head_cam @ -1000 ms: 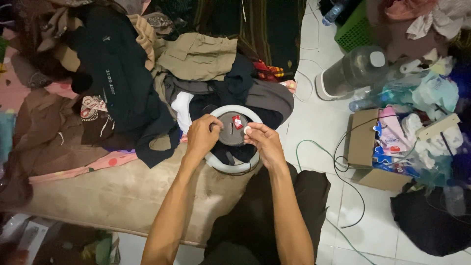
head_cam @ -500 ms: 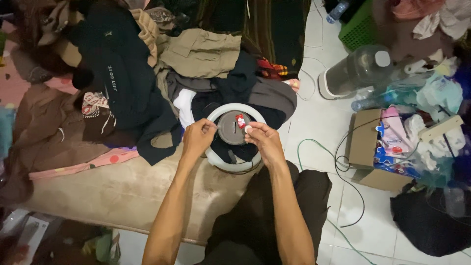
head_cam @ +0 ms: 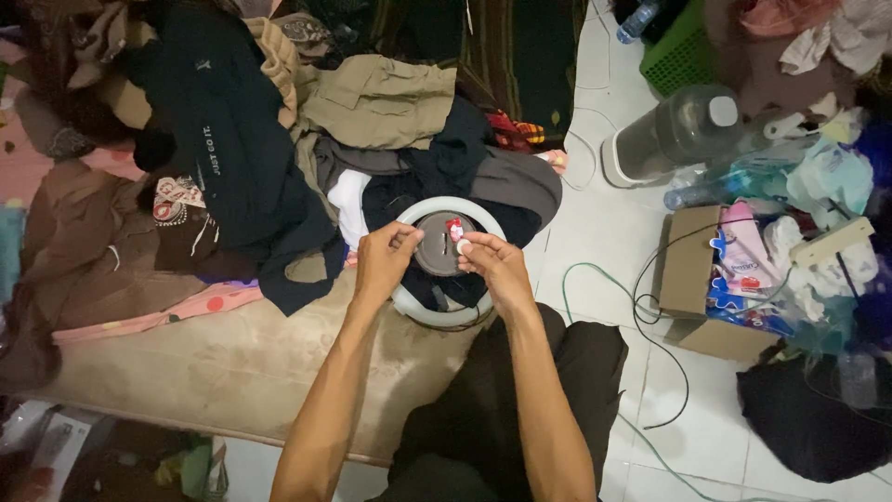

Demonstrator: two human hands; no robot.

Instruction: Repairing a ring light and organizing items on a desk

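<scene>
A white ring-shaped light (head_cam: 449,212) with a round grey centre piece (head_cam: 437,245) lies on the edge of a mattress among clothes. My left hand (head_cam: 383,260) pinches at the left side of the grey centre. My right hand (head_cam: 493,265) holds a small white object with a red-and-white tag at its fingertips, just over the centre's right side. Both forearms reach up from the bottom of the head view.
A heap of dark and khaki clothes (head_cam: 279,149) covers the mattress (head_cam: 214,363). On the tiled floor to the right stand a large clear water jug (head_cam: 669,135), a green basket (head_cam: 692,56), a cardboard box (head_cam: 692,279) of packets, and loose cables (head_cam: 641,307).
Both hands stay over the ring light's centre; the fingers have shifted slightly and the view has drifted a little. Nothing else moved.
</scene>
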